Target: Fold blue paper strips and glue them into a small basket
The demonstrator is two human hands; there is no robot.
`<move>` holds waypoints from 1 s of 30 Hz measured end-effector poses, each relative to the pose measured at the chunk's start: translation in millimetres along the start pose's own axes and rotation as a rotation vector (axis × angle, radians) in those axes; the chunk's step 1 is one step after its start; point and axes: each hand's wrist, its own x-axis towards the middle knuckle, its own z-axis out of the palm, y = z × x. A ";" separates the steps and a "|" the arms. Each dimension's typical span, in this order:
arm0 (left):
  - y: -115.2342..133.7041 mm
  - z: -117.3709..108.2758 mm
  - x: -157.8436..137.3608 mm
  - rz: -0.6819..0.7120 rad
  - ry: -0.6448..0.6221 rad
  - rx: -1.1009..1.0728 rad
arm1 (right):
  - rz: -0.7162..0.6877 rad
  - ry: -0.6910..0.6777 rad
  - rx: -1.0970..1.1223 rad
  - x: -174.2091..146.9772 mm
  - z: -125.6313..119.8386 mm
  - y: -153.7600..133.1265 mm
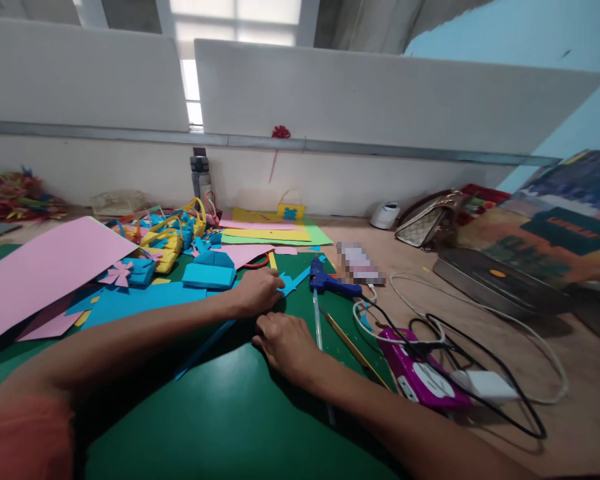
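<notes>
My left hand (pixel 260 291) is closed over the green mat (pixel 205 427), its fingertips beside a blue paper cutout (pixel 294 283) and a yellow strip (pixel 273 261). Just nearer to me, my right hand (pixel 286 343) is curled with its knuckles up. Whatever either hand pinches is hidden by the fingers. A blue paper strip (pixel 205 350) lies partly under my left forearm. Right of my hands rest a blue glue gun (pixel 336 285), a clear glue stick (pixel 318 319) and a pencil (pixel 351 339). A folded blue paper piece (pixel 209 272) sits left of my left hand.
Small yellow and blue paper bags (pixel 165 243) and pink sheets (pixel 65 267) crowd the left. Red-handled scissors (pixel 257 263) lie behind my left hand. At right are a phone (pixel 361 263), a magenta power strip (pixel 420 370) with looping cables, and a dark case (pixel 495 283).
</notes>
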 end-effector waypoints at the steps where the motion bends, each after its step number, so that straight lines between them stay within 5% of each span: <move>1: 5.2 0.8 6.2 0.007 -0.026 0.016 | -0.006 -0.008 -0.021 -0.7 -0.1 0.1; 16: 41.0 -3.0 73.0 -0.174 -0.270 0.132 | -0.094 -0.012 -0.123 -4.6 1.7 2.0; 30: -5.4 -12.9 71.3 -0.301 -0.395 -0.151 | -0.113 0.003 -0.149 -2.6 4.9 4.1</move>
